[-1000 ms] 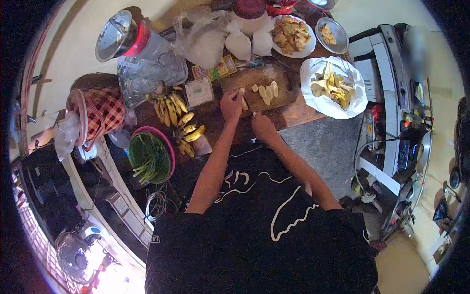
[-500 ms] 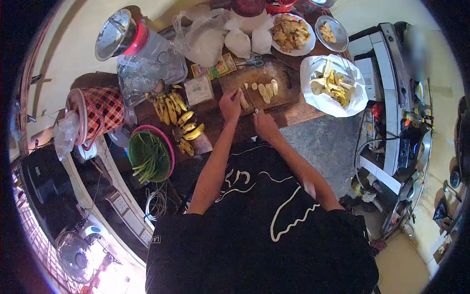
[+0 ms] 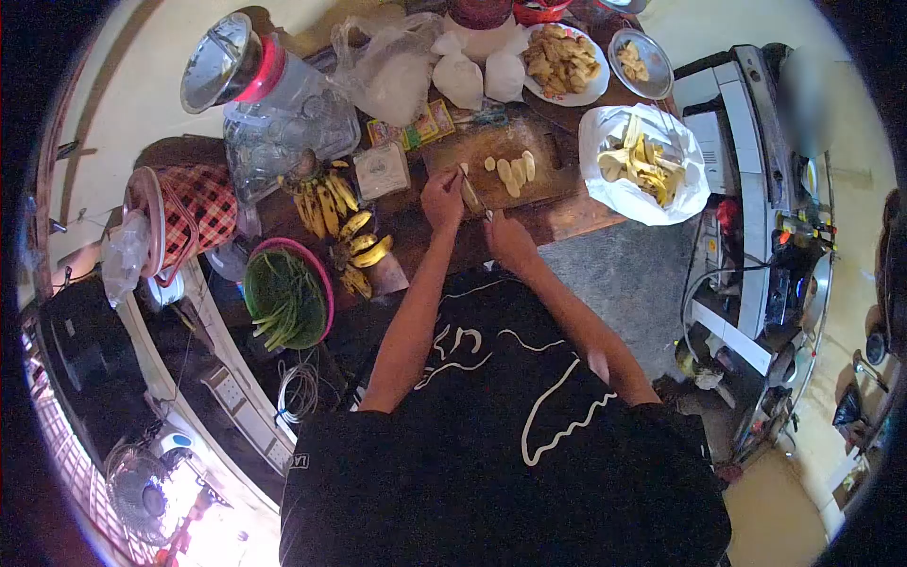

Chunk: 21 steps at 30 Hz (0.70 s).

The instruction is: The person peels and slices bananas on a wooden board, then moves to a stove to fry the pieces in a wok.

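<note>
On the wooden cutting board (image 3: 543, 132), my left hand (image 3: 442, 200) is closed round a peeled banana (image 3: 470, 197), of which only part shows. My right hand (image 3: 511, 240) grips the handle of a knife (image 3: 478, 197), its blade against the banana close to my left fingers. Several pale banana slices (image 3: 515, 176) lie on the board to the right of the blade. Left of the board rests a bunch of yellow bananas (image 3: 326, 203), with a few loose bananas (image 3: 367, 250) nearer me.
A white bag of banana peels (image 3: 645, 175) stands right of the board. Behind are a plate of fried pieces (image 3: 564, 64), a metal bowl (image 3: 641, 62), scissors (image 3: 487, 117) and bags of white powder (image 3: 459, 80). A green basket (image 3: 288, 295) with green stalks sits at the left.
The knife blade has shifted slightly left and tilted toward my left hand. My right hand has moved a little left with it. My left hand stays on the banana.
</note>
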Available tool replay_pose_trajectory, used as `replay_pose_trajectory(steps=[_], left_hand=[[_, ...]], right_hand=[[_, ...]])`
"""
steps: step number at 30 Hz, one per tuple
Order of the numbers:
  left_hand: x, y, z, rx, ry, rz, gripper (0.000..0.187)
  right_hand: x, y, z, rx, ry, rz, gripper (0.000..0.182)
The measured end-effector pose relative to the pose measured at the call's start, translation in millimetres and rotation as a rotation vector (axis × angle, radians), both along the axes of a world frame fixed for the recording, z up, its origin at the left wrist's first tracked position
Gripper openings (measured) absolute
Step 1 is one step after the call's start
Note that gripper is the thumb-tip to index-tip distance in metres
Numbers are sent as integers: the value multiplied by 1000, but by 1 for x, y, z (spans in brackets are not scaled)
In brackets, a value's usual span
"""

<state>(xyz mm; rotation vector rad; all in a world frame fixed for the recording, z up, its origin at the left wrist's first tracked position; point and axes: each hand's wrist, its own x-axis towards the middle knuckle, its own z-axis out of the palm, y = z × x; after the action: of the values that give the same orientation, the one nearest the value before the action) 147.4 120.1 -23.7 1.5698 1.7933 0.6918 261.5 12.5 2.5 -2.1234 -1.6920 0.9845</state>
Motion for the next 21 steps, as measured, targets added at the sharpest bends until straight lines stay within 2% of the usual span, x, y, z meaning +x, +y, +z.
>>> replay_pose_trajectory(steps=[5, 8, 11, 16, 19, 21], left_hand=[[-1, -1, -7, 81, 14, -6, 25], [-3, -1, -8, 60, 6, -17, 26], [-5, 1, -5, 20, -46, -33, 28], [1, -5, 12, 5, -176, -24, 28], [-1, -5, 12, 55, -30, -57, 28], [-1, -8, 11, 46, -80, -18, 29]], right_hand=[[-2, 3, 8, -65, -69, -4, 31], [1, 4, -10, -55, -7, 5, 31], [4, 2, -28, -46, -58, 130, 31], [8, 3, -15, -77, -21, 19, 32], [14, 4, -7, -73, 16, -29, 33], [17, 3, -5, -68, 31, -56, 33]])
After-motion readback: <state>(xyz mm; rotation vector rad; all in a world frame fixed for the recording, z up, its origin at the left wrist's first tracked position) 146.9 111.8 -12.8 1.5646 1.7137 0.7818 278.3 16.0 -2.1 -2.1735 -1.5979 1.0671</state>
